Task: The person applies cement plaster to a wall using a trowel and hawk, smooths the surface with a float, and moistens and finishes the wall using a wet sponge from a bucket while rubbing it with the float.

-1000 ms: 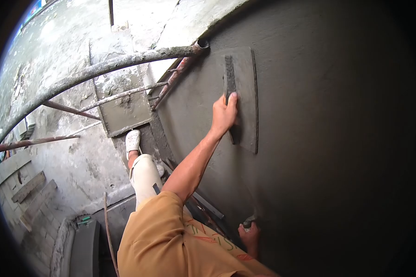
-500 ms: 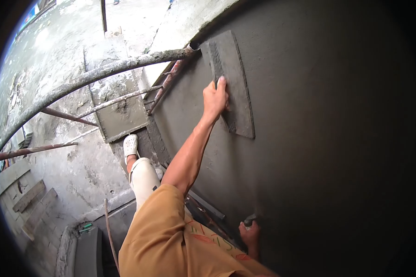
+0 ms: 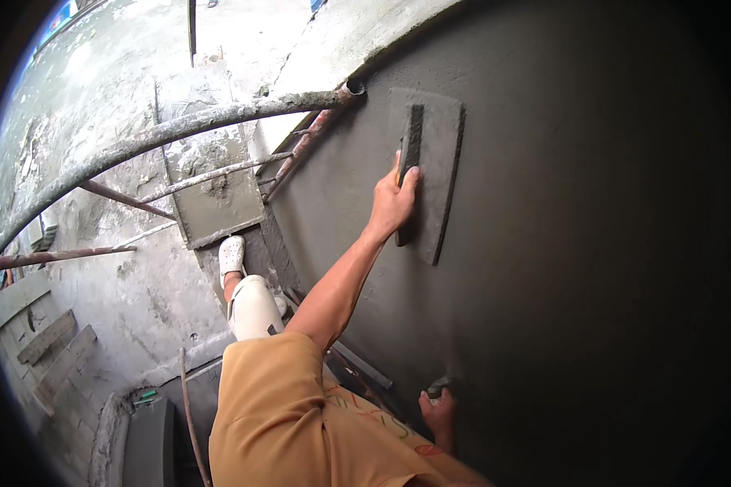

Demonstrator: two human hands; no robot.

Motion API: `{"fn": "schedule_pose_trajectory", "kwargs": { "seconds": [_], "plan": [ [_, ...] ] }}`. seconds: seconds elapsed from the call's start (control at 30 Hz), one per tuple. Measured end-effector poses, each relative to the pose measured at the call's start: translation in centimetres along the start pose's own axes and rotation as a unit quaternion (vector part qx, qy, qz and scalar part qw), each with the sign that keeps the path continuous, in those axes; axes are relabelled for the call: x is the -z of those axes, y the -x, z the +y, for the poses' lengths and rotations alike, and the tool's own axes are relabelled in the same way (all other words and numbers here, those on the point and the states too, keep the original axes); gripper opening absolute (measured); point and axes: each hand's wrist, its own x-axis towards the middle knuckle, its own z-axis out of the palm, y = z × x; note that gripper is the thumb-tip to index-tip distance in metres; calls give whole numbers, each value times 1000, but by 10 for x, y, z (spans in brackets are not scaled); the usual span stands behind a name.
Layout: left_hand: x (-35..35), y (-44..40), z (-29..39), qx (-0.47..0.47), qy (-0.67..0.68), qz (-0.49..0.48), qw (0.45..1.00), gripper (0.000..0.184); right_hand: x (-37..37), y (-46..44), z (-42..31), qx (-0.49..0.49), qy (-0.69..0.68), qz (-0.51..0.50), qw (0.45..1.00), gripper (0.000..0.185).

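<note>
My left hand [image 3: 394, 201] is wrapped round the long dark handle of a plastering float [image 3: 439, 174]. The float's broad rectangular plate lies against the wet grey plastered wall [image 3: 544, 227], its long side running nearly up and down in the view. Low in the view, close to my body, my right hand [image 3: 439, 408] is closed round a small dark hand tool [image 3: 439, 385] near the wall. That tool's working end is hard to make out against the dark plaster.
A curved, mortar-crusted scaffold pipe [image 3: 179, 126] with thinner bars crosses on the left. Beyond it lies a board with wet mortar [image 3: 219, 207]. A foot in a white clog [image 3: 231, 256] is at the board's edge. Wooden planks [image 3: 47, 337] lie far left.
My left hand has carried the float right and somewhat down along the wall. The float has turned, so its handle shows more fully. My right hand has hardly moved.
</note>
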Motion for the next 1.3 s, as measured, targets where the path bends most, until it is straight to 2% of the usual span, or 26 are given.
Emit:
{"fn": "schedule_pose_trajectory", "kwargs": {
  "seconds": [0.03,0.1,0.17,0.23,0.27,0.3,0.37,0.4,0.43,0.5,0.53,0.6,0.63,0.7,0.77,0.83,0.87,0.9,0.93,1.0,1.07,1.1,1.13,1.17,1.23,1.3],
  "plan": [
    [4,-8,5,-6,3,-1,1000,36,0,-3,-1,14,7,-3,1000,28],
    [17,-24,25,201,137,-32,969,33,1,-4,-2,6,-4,8,1000,26],
    [17,-37,50,216,177,-28,960,33,-1,-2,-6,-11,-14,13,1000,25],
    [20,-30,65,207,114,-91,968,36,0,-2,-14,-40,-17,1,999,25],
    [12,-9,43,101,11,-71,992,45,-1,-7,-15,-34,-17,0,999,25],
    [12,11,27,83,-24,-75,993,54,0,-8,-14,-42,-12,-24,999,25],
    [15,16,-4,177,63,-47,981,47,3,-6,-13,-50,-9,-42,998,25],
    [21,-1,2,188,51,-42,980,41,3,-6,-13,-31,1,-29,999,25],
    [29,-20,22,289,76,-64,952,37,1,-5,-13,-15,10,-19,1000,25],
    [14,-18,39,191,166,-14,967,35,-7,-5,-10,-33,-15,-12,999,26],
    [14,-11,49,178,133,-59,973,32,-9,3,-9,-57,-37,-6,998,26],
    [6,18,58,112,44,-99,988,55,-7,5,-10,-50,-27,-23,998,25],
    [5,42,58,36,31,-118,992,61,-7,2,-12,-33,-23,-33,999,24],
    [1,70,48,-30,16,-132,991,65,-10,0,-15,-37,-17,-42,998,24],
    [0,40,50,-89,-20,-101,991,64,-10,0,-14,-52,-11,-50,997,25],
    [5,-27,76,-165,-80,-71,980,62,-17,-2,-11,33,-5,2,999,27],
    [13,-58,101,-100,-139,-77,982,52,-19,-2,-11,2,1,-12,1000,28],
    [12,-86,93,-178,-100,-28,978,43,-19,0,-13,-37,6,-26,999,28],
    [13,-107,81,-207,-92,-12,974,41,-16,-3,-18,0,22,-8,1000,27],
    [32,-125,50,-235,-173,-97,952,38,-8,-2,-28,-71,-21,-37,997,25],
    [51,-116,26,-206,-199,-149,946,32,-13,1,-37,-104,-50,-29,993,24],
    [61,-103,11,-105,-212,-179,955,31,-10,-6,-47,-77,-67,-7,995,23],
    [69,-91,-14,-74,-218,-213,949,29,-9,-9,-52,-50,-79,19,995,23],
    [78,-73,-31,10,-244,-256,935,28,-11,-4,-51,-75,-86,37,993,23],
    [83,-30,-67,13,-242,-293,925,30,-21,5,-44,-104,-137,23,985,23],
    [74,24,-66,8,-259,-329,908,31,-35,19,-28,-125,-130,19,983,24]
  ]
}}
